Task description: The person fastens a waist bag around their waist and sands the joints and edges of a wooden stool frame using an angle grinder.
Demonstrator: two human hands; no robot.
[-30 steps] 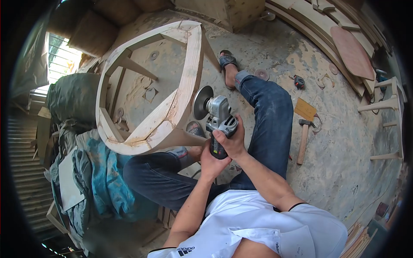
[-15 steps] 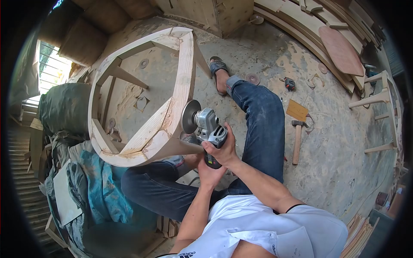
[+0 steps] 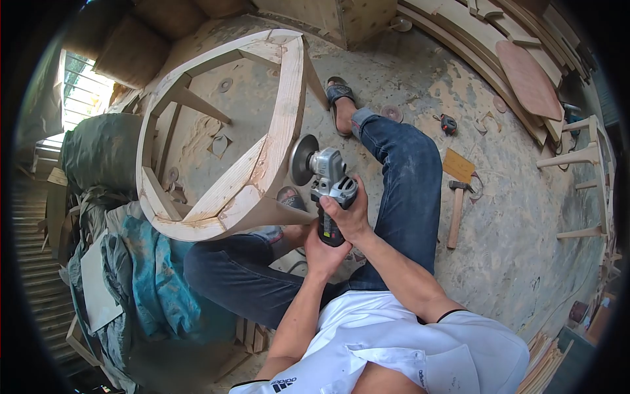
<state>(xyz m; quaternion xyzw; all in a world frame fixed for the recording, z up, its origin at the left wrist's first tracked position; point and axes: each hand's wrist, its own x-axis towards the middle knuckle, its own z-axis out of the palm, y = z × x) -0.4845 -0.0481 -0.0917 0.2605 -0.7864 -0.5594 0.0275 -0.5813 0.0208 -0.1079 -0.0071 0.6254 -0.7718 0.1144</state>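
An angle grinder (image 3: 331, 172) with a round disc is held between both my hands. My left hand (image 3: 326, 254) wraps the rear of its body, low down, fingers closed. Farther up, my right hand (image 3: 354, 213) grips the body near the vents, also closed. The grinder's disc (image 3: 303, 159) faces the outer edge of a rounded wooden frame (image 3: 289, 105) with legs; whether it touches the wood I cannot tell. Brownish patches mark the joints of the frame, which rests tilted on the floor in front of my legs.
Right of my leg lie a hammer (image 3: 456, 217), a yellow-brown sheet (image 3: 458, 165) and a tape measure (image 3: 447, 125). Boards (image 3: 453, 46) are stacked at the upper right, near another wooden frame (image 3: 577, 156). Blue-green cloth (image 3: 157, 282) is heaped at left. A worn disc (image 3: 392, 113) lies beyond my knee.
The grinder and both hands have shifted slightly up and right in view. More of the grinder's body shows, and its disc is turned more edge-away from the frame. The camera view has also shifted.
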